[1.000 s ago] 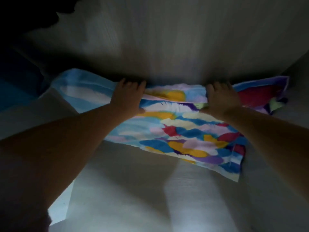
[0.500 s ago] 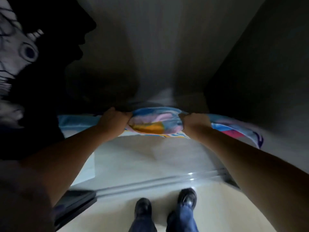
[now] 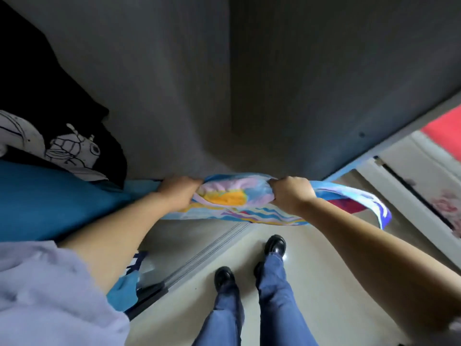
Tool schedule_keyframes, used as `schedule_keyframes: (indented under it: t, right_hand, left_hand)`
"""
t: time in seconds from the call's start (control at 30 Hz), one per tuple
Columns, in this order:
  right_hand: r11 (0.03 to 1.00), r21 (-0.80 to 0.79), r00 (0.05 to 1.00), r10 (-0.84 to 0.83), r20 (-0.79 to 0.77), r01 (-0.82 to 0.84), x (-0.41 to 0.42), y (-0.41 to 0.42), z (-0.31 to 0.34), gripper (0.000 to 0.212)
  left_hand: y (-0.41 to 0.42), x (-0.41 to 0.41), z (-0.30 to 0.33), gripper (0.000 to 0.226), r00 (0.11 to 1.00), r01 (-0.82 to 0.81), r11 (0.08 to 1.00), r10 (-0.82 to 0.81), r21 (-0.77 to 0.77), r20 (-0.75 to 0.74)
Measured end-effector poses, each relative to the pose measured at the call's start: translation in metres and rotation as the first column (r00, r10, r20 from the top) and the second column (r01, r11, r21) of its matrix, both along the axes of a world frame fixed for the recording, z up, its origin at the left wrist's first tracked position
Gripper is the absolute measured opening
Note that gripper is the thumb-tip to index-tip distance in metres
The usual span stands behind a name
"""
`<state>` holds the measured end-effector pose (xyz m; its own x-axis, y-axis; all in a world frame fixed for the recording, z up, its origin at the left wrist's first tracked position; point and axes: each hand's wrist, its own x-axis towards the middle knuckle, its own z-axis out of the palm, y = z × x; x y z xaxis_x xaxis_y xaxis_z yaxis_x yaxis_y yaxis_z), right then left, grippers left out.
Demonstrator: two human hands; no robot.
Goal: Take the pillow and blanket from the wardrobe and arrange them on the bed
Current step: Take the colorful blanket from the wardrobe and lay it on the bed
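We have both hands closed on the soft bundle of cloth printed in blue, pink, yellow and purple patches (image 3: 234, 198): the left hand (image 3: 180, 193) is fisted on its left part, the right hand (image 3: 290, 194) on its right part, fingers (image 3: 279, 184) curled tight into the fabric with the stuffed-looking middle bulging between the fists. Whether this is the pillow or the folded blanket we cannot say for certain; the puffed centre suggests the pillow.

A second ago the same cloth lay spread flat on the pale wardrobe shelf with our palms pressed open on top of it. Since then it has been gathered up and drawn toward us, and the view has tipped downward. Now the bundle hangs at the front edge of the grey wardrobe interior (image 3: 174, 83), above the pale tiled floor (image 3: 324, 270) and the black shoes (image 3: 274, 245), a loose blue-edged end trailing off to the right of the bundle.

To the left of the bundle a teal fabric mass (image 3: 50, 201) and a black garment with a white line drawing (image 3: 74, 148) sit in the wardrobe, untouched.

We judge the first item to be nearly out of the wardrobe. The bed is not clearly in view; a red and floral surface (image 3: 446, 171) to the right of the bundle may be it. Carrying and arranging remain to do, and one item is yet to fetch.
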<state>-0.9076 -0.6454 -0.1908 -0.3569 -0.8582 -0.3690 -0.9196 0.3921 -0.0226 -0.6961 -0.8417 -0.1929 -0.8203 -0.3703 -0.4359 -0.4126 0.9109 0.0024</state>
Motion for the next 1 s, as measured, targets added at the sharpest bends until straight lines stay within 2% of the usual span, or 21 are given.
schedule_keyframes:
  t: [0.13, 0.37, 0.8, 1.0]
  right_hand:
    - [0.999, 0.005, 0.992, -0.04, -0.121, 0.041, -0.023, 0.065, 0.051, 0.026]
    - [0.981, 0.033, 0.96, -0.179, -0.217, 0.191, -0.074, 0.186, 0.127, 0.027]
    - [0.886, 0.024, 0.85, -0.436, -0.295, 0.463, -0.205, 0.463, 0.189, 0.025]
    - [0.848, 0.0, 0.802, -0.501, -0.327, 0.53, -0.269, 0.526, 0.222, 0.027]
  left_hand:
    - [0.043, -0.041, 0.036, 0.028, 0.997, 0.066, 0.996, -0.063, 0.062, -0.048]
    - [0.144, -0.134, 0.088, 0.018, 0.962, 0.256, 0.966, -0.251, 0.04, -0.11]
    - [0.397, -0.322, 0.132, 0.015, 0.859, 0.487, 0.869, -0.458, 0.088, -0.228]
    - [0.457, -0.407, 0.161, 0.02, 0.811, 0.551, 0.833, -0.523, 0.042, -0.262]
